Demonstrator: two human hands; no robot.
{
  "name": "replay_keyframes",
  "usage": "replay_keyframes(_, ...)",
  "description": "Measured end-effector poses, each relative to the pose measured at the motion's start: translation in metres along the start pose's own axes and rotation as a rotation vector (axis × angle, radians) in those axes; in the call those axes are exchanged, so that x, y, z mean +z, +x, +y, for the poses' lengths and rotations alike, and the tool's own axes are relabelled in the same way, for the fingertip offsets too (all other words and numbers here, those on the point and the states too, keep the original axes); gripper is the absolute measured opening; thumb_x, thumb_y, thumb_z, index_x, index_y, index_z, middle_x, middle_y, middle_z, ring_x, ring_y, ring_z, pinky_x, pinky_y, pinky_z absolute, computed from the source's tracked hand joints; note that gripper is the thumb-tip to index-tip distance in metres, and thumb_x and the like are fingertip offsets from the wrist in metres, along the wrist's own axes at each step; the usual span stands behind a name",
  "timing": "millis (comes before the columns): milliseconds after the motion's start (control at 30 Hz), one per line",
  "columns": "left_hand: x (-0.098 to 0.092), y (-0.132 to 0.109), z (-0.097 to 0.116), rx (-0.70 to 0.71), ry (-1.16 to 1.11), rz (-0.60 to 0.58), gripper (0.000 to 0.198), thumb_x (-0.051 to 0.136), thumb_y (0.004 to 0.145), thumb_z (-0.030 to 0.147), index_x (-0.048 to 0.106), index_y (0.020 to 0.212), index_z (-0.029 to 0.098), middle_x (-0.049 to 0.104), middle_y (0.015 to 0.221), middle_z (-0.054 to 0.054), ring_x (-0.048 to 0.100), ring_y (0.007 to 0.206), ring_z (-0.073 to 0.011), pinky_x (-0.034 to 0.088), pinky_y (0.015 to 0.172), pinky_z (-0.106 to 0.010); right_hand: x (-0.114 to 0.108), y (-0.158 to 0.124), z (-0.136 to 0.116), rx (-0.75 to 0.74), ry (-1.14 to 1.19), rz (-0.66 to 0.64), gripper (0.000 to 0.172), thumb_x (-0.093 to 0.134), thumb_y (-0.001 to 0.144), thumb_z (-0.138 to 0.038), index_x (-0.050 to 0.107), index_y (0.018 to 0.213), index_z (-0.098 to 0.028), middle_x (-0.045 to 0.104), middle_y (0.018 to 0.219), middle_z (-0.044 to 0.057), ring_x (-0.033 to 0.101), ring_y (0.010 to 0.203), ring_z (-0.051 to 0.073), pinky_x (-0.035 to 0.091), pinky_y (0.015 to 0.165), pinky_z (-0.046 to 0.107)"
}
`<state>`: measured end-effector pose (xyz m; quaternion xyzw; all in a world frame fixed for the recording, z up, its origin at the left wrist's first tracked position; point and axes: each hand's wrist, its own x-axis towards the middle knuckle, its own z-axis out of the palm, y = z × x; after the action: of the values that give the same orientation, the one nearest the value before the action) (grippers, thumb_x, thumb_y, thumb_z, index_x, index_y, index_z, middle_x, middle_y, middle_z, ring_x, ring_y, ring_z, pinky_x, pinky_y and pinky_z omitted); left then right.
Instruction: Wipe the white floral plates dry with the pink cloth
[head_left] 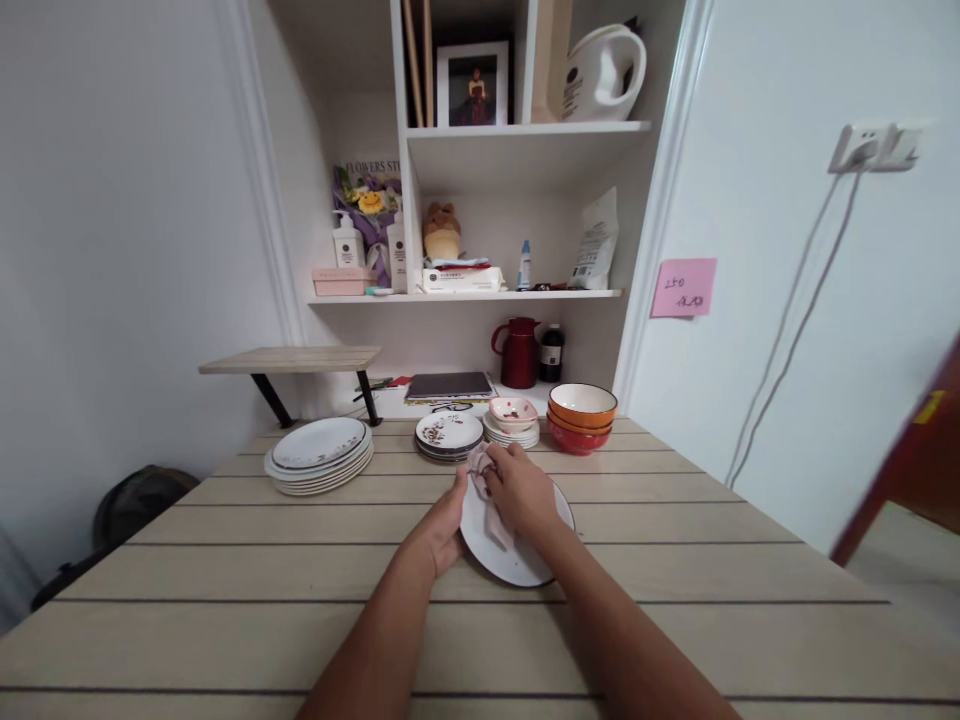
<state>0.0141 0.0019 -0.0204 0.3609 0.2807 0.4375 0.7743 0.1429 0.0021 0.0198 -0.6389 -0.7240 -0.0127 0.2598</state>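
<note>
A white plate (pixel 517 566) with a dark rim is in front of me at the middle of the table. My left hand (pixel 441 528) grips its left edge, thumb along the rim and the other fingers partly hidden. Over the plate's upper part, my right hand (pixel 519 488) is closed on a pale pinkish cloth (pixel 498 528) that lies against the plate's face. Just beyond the plate stands a stack of small patterned plates (pixel 450 432). Beside it, a pink-and-white bowl (pixel 514 412) sits on small white plates (pixel 531 436).
Large white plates (pixel 319 445) are stacked at the left, near a small raised wooden shelf (pixel 292 360). Orange and red bowls (pixel 581 412) are nested at the right. Behind stand a red jug (pixel 519 355), a dark bottle (pixel 552 353) and a laptop-like dark slab (pixel 450 385).
</note>
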Motion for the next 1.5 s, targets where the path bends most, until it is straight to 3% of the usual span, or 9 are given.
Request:
replay_keyframes(367, -0.003, -0.006, 0.0, -0.043, 0.089, -0.05, 0.062, 0.047, 0.084, 0.061, 0.059, 0.125, 0.015, 0.07, 0.117, -0.013, 0.061, 0.115, -0.0275, 0.044, 0.1, -0.04, -0.019, -0.019, 0.029, 0.081, -0.029, -0.083, 0.031, 0.048, 0.089, -0.026, 0.055, 0.119, -0.032, 0.058, 0.108, 0.004, 0.059, 0.082, 0.017, 0.024, 0.055, 0.027)
replay_keyframes(633, 0.002, -0.007, -0.001, -0.047, 0.091, 0.013, 0.061, 0.05, 0.082, 0.061, 0.063, 0.118, 0.013, 0.073, 0.107, -0.015, 0.067, 0.102, -0.0286, 0.05, 0.088, -0.039, -0.022, -0.028, 0.021, -0.024, -0.005, -0.181, 0.03, 0.05, 0.084, -0.021, 0.057, 0.112, -0.028, 0.06, 0.104, 0.003, 0.059, 0.086, 0.018, 0.023, 0.058, 0.027)
replay_keyframes(800, 0.004, -0.006, -0.001, -0.01, 0.061, 0.028, 0.055, 0.054, 0.082, 0.057, 0.064, 0.111, 0.012, 0.076, 0.095, -0.014, 0.071, 0.091, -0.0253, 0.053, 0.08, -0.034, -0.016, -0.029, 0.005, -0.164, 0.035, -0.146, 0.028, 0.048, 0.083, -0.017, 0.057, 0.108, -0.028, 0.058, 0.104, 0.001, 0.058, 0.086, 0.016, 0.025, 0.06, 0.027)
replay_keyframes(1033, 0.001, -0.001, -0.001, 0.024, 0.011, 0.039, 0.056, 0.049, 0.084, 0.058, 0.062, 0.116, 0.015, 0.075, 0.101, -0.013, 0.07, 0.092, -0.0244, 0.052, 0.083, -0.035, -0.009, -0.01, -0.011, -0.095, 0.0, -0.076, 0.027, 0.048, 0.087, -0.022, 0.057, 0.111, -0.029, 0.056, 0.107, 0.002, 0.058, 0.084, 0.016, 0.027, 0.059, 0.027)
replay_keyframes(1333, 0.004, -0.006, 0.001, -0.035, 0.039, 0.017, 0.062, 0.051, 0.082, 0.061, 0.06, 0.121, 0.013, 0.071, 0.112, -0.015, 0.066, 0.105, -0.027, 0.048, 0.092, -0.037, -0.008, -0.005, 0.011, 0.029, -0.008, 0.006, 0.027, 0.045, 0.091, -0.027, 0.054, 0.116, -0.032, 0.056, 0.107, 0.002, 0.057, 0.08, 0.016, 0.025, 0.057, 0.026)
replay_keyframes(1500, 0.006, -0.01, 0.001, -0.001, 0.061, 0.008, 0.063, 0.05, 0.082, 0.061, 0.058, 0.125, 0.015, 0.069, 0.119, -0.014, 0.062, 0.112, -0.0264, 0.044, 0.099, -0.038, -0.011, -0.01, 0.022, -0.002, 0.056, 0.025, 0.031, 0.048, 0.089, -0.023, 0.051, 0.119, -0.029, 0.055, 0.112, 0.003, 0.057, 0.085, 0.016, 0.029, 0.059, 0.025)
